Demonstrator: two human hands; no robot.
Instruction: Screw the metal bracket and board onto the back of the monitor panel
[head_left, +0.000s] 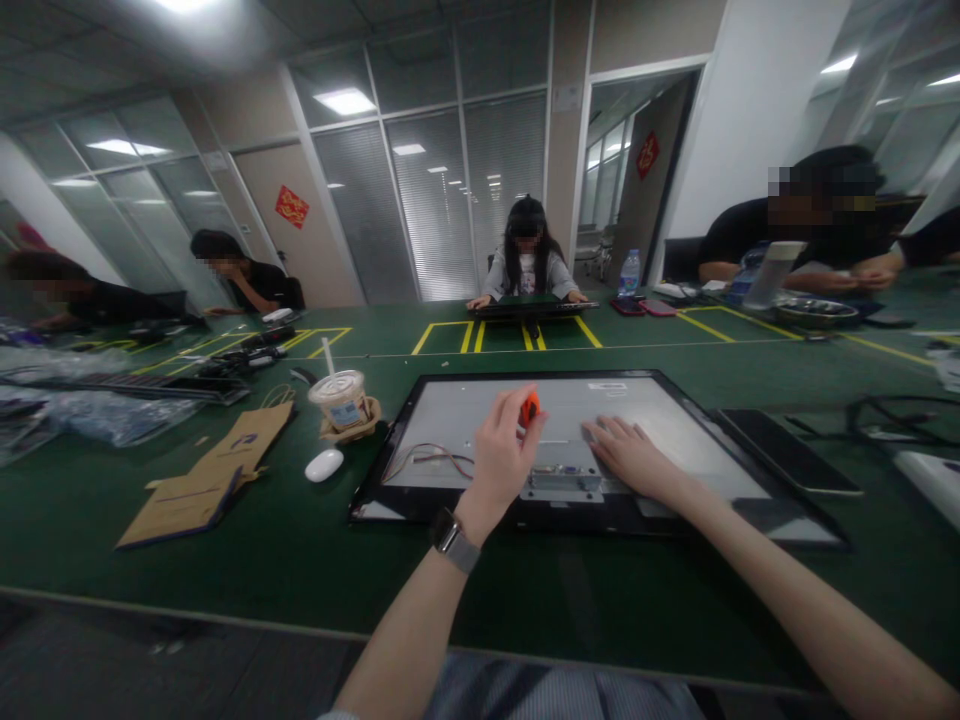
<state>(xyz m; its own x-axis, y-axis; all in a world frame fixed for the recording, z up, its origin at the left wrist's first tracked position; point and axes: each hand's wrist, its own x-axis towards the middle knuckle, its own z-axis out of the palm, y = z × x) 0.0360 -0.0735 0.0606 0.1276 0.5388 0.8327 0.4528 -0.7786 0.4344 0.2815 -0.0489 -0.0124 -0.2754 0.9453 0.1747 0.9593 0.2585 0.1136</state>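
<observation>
A flat display panel with a grey metal back and black frame lies on the green table before me. My left hand, with a watch on its wrist, is closed around an orange-and-black screwdriver above the panel's middle. The tool's tip is hidden or too small to make out. Flat on the panel's back, to the right of the tool, rests my right hand, fingers spread. Between the hands and nearer to me sits a metal bracket with connector ports. A thin cable lies at the panel's left.
Left of the panel are a drink cup in a carrier, a white mouse and a brown paper bag. A dark flat device lies at the right, beside black cables. Across the table a person holds another panel.
</observation>
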